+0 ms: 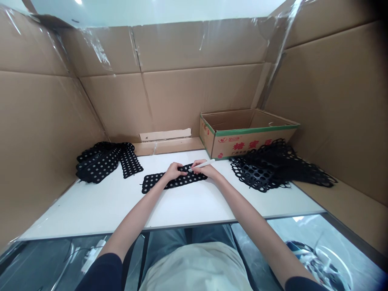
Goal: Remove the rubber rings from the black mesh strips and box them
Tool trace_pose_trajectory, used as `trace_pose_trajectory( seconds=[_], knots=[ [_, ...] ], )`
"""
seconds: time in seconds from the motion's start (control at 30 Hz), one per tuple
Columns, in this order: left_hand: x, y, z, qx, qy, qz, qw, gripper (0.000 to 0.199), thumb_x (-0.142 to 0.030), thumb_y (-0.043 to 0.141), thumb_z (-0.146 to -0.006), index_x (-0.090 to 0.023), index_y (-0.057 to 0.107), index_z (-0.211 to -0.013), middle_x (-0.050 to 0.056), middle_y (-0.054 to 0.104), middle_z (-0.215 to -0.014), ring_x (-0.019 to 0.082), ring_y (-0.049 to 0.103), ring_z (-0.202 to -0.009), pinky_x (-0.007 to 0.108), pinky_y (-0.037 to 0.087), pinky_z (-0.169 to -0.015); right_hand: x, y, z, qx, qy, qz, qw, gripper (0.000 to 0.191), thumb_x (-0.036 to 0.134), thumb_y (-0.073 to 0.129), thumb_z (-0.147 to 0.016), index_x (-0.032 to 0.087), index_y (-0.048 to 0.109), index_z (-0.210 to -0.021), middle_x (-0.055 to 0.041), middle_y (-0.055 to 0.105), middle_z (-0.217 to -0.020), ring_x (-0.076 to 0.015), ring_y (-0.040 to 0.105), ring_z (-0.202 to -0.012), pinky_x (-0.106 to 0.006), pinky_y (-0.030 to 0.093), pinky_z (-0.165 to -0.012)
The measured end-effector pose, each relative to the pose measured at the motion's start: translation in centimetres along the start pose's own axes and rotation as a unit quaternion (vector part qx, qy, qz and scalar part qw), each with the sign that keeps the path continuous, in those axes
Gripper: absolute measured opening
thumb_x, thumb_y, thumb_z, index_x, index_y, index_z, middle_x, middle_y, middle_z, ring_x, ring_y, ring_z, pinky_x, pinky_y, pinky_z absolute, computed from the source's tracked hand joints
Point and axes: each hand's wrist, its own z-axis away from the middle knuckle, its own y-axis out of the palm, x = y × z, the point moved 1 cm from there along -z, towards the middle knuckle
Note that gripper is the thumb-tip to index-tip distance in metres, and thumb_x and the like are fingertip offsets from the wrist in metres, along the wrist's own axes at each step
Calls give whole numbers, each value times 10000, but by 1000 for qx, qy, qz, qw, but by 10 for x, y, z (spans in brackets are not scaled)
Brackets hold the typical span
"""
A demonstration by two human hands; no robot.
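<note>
Cardboard walls (200,93): set up at back and both sides of table; open toward person.
White table (100,212): used as work surface; cloth laid L, ctr. and R.
Box (226,147): placed at back, R of ctr.; top open, green tape along rim.
Black mesh (274,169): heaped nr. R edge, in front of box; part of box front covered in this view.
Dotted pile (98,165): stacked at back L, well apart from both hands; one narrow piece spread out at its R.
Black strip (182,182): laid on table at ctr., btwn the hands & partly under them; long axis approx. L–R, R end slightly farther from person. Pale round spots seen; holes or print can't be told.
L hand (173,171): placed nr. strip mid-length, thumb & fingers spread slightly on it; pinched or only pressed, can't be told. L end of strip left uncovered.
R hand (206,169): closed round pen, held over R part of strip; R end is nearer this hand.
White pen (201,164): slanted, tip directed L and slightly toward person; roughly in line w/ strip's long axis in this view.
Pen tip (190,170): positioned over strip, just R of L fingertips; judged the key relation. Contact w/ cloth can't be confirmed.
</note>
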Motion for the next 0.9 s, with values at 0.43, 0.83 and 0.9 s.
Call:
trace_pose_trajectory(
  seconds=[0.43, 0.83, 0.9],
  knots=[
    [-3, 5, 5, -63, 103, -91, 989, 167, -292, 649, -648, -139, 637, -712, 19, 627, -718, 163, 537, -694, 256, 385, -669, 13, 9, -13, 44, 2, 120, 992, 33, 143, 468, -582, 166, 474, -560, 47, 468, -501, -101, 427, -522, -219, 307, -523],
    [0, 5, 2, -58, 62, -54, 995, 190, -307, 661, -618, -131, 657, -692, -13, 602, -621, 149, 527, -651, 238, 380, -629, -9, 9, -20, 4, 21, 11, 1000, 131, 146, 448, -551, 173, 378, -443, 60, 379, -386, -74, 330, -423, -221, 219, -449],
    [-1, 5, 3, -55, 59, -43, 996, 194, -309, 657, -619, -127, 654, -685, -14, 599, -620, 145, 527, -647, 236, 380, -628, -10, 9, -19, 0, 25, -8, 1000, 131, 149, 447, -545, 173, 368, -443, 62, 369, -387, -70, 313, -416, -222, 203, -443]
  ],
)
